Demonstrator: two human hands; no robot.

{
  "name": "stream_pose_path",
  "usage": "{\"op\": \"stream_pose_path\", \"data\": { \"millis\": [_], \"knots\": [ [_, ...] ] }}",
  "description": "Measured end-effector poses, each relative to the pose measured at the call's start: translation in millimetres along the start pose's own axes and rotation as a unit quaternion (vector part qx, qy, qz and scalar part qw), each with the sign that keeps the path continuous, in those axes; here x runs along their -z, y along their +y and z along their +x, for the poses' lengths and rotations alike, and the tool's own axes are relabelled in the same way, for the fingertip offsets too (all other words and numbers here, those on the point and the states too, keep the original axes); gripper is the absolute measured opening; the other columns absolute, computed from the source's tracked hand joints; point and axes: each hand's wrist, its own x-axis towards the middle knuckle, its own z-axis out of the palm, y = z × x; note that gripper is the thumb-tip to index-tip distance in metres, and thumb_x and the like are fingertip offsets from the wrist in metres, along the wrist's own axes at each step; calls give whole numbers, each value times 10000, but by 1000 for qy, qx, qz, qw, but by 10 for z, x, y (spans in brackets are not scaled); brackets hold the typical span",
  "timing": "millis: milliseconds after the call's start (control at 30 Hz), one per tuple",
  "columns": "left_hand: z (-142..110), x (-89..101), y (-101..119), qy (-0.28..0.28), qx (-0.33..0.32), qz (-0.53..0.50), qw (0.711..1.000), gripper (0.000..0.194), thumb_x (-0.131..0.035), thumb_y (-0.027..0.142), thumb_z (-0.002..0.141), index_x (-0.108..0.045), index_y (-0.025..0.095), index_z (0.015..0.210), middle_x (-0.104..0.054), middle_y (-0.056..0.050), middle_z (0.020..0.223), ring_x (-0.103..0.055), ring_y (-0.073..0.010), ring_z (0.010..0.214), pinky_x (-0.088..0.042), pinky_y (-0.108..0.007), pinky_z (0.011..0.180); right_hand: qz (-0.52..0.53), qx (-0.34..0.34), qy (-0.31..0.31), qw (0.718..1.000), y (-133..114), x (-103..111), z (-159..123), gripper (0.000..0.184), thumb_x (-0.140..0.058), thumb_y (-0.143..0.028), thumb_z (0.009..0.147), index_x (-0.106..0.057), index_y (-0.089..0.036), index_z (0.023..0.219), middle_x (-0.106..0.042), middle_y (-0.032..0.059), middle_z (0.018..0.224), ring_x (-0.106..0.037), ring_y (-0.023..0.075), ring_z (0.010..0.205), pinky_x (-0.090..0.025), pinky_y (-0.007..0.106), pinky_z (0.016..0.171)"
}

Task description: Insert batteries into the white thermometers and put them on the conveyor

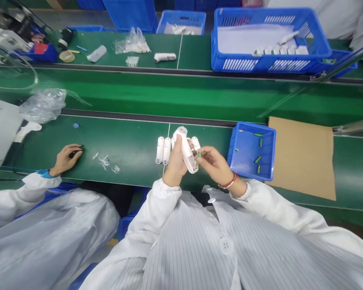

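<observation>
My left hand (176,160) is wrapped round a white handheld thermometer (186,148), which is tilted with its lower end toward me. A battery compartment lies open at that lower end. Between the thumb and fingers of my right hand (214,162) is a green battery (199,154), right at the compartment; whether it touches the contacts cannot be made out. Behind my left hand several more white thermometers (159,150) stand in a row on the green bench, partly hidden. A blue bin (252,125) to the right of my right hand has several green batteries (257,159) in it.
Brown cardboard (302,157) lies right of the bin. At left, a co-worker's hand (67,158) rests near small metal parts (103,161). A plastic bag (44,105) lies farther left. Across the gap, a rear bench holds a large blue crate (245,60) and another white thermometer (165,57).
</observation>
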Motion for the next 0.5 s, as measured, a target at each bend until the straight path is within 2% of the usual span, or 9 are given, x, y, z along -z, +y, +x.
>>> {"op": "stream_pose_path", "data": {
  "millis": [67, 167, 333, 400, 500],
  "knots": [
    [8, 13, 8, 19, -9, -14, 1000, 459, -524, 585, 771, -491, 151, 625, -446, 15, 578, -486, -76, 503, -436, -195, 504, 53, -23, 6, 998, 5, 40, 2, 250, -559, -341, 831, -465, -234, 1038, -577, -5, 860, -611, 107, 676, -515, 252, 596],
    [19, 46, 8, 50, -15, -23, 998, 417, -536, 547, 783, -506, 158, 638, -458, 9, 590, -505, -87, 532, -449, -199, 514, 25, -51, -18, 998, -13, 108, 10, 225, -563, -312, 829, -505, -233, 1032, -587, 0, 873, -594, 86, 589, -507, 237, 540],
    [57, 90, -67, 60, -8, -28, 998, 382, -506, 525, 813, -542, 169, 681, -485, 2, 614, -526, -102, 571, -466, -213, 540, -57, -5, -58, 997, -45, 205, 25, 166, -542, -243, 829, -654, -233, 951, -589, 61, 1072, -602, 160, 918, -518, 332, 790],
    [81, 93, -99, 62, -11, -37, 997, 344, -514, 500, 819, -560, 177, 710, -491, 4, 623, -531, -103, 582, -469, -214, 547, -43, -25, -69, 996, -29, 243, 28, 163, -556, -255, 823, -661, -234, 945, -602, 57, 1030, -601, 169, 938, -511, 353, 829],
    [117, 78, -124, 62, -2, -44, 997, 339, -522, 496, 815, -569, 176, 714, -486, 5, 620, -524, -97, 578, -460, -204, 530, 53, -90, -69, 992, 14, 303, 24, 192, -616, -283, 792, -621, -224, 975, -632, 41, 975, -622, 160, 910, -524, 340, 824]
  ]
}}
